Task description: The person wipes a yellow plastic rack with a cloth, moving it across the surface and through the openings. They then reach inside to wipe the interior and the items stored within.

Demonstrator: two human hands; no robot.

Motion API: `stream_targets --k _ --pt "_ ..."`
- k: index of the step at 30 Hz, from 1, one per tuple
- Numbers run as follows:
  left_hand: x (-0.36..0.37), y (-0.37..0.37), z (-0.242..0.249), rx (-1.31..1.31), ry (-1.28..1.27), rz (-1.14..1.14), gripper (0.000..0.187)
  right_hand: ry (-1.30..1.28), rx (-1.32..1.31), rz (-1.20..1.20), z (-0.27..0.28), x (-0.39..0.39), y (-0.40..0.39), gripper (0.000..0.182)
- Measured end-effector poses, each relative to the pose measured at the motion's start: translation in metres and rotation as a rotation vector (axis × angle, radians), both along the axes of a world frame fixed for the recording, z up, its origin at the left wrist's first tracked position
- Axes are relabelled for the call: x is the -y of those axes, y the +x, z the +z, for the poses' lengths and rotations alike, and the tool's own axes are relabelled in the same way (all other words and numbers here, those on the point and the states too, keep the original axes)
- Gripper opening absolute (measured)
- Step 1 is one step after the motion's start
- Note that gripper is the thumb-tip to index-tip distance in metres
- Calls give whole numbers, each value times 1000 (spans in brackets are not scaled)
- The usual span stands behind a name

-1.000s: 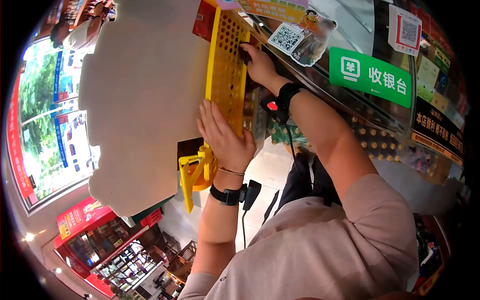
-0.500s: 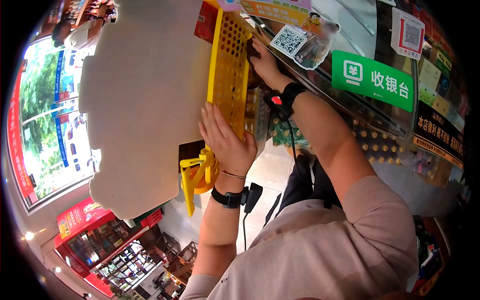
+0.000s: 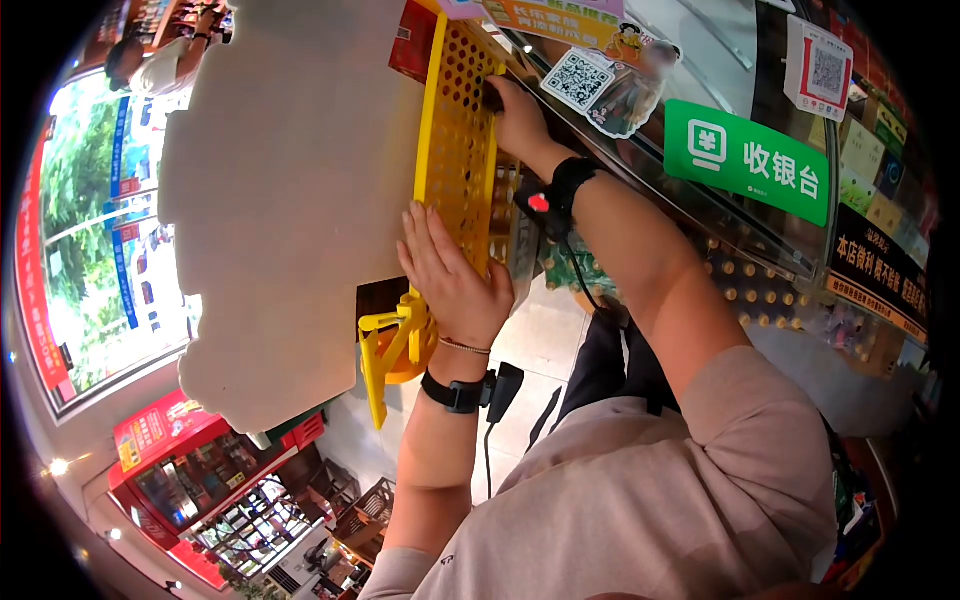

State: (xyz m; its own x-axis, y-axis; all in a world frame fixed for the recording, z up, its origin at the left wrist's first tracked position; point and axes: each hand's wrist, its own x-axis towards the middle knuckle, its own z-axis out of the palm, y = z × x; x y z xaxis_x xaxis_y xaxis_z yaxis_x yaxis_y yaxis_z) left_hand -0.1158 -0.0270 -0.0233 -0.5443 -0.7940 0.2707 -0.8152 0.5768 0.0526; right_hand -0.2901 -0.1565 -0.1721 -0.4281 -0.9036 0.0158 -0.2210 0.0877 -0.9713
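Note:
A yellow perforated plastic rack [image 3: 465, 90] runs along the edge of a large beige board [image 3: 290, 200]. My left hand [image 3: 455, 285] lies against the rack's lower part, fingers straight and close together, fingertips over its yellow rim near the board. Below that hand, a yellow bracket-like piece [image 3: 395, 345] sticks out at the rack's lower end. Farther up, my right hand [image 3: 520, 118] is at the rack's counter-side edge with its fingers bent inward. A small dark patch shows at those fingertips; what they hold, if anything, is hidden.
A glass counter [image 3: 700, 40] with a green sign [image 3: 745, 160] and QR-code cards [image 3: 577, 80] stands close on the right. Bottles [image 3: 750, 290] are packed below it. Another person [image 3: 165, 70] is at the far upper left. A red cabinet [image 3: 175, 450] stands lower left.
My right hand has shifted slightly up and left along the rack, and its fingers look more bent. The left hand, rack and board look nearly the same.

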Motion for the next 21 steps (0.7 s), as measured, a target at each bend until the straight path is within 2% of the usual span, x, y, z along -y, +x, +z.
stream_targets --k 1,5,8,9,12,16,19,21 --pt "0 -1 1 0 -1 -1 85 62 203 17 4 2 -2 58" --pt "2 -1 0 0 -3 3 85 35 171 -88 -2 7 8 64" --pt "1 1 0 -2 -4 -1 85 -171 105 -22 -7 14 10 70" --pt "1 0 0 -4 -3 0 85 -48 0 23 -6 16 11 75" --pt "1 1 -1 -5 -5 -8 85 -128 -343 -23 -16 16 17 78" --pt "1 1 -1 -12 -3 -10 85 -20 -469 -76 -9 8 19 64" --pt "0 0 -1 -3 -9 -4 86 53 -659 -16 3 -15 22 51" --pt "0 1 0 0 -14 -10 86 -9 -673 -9 3 -33 31 48"
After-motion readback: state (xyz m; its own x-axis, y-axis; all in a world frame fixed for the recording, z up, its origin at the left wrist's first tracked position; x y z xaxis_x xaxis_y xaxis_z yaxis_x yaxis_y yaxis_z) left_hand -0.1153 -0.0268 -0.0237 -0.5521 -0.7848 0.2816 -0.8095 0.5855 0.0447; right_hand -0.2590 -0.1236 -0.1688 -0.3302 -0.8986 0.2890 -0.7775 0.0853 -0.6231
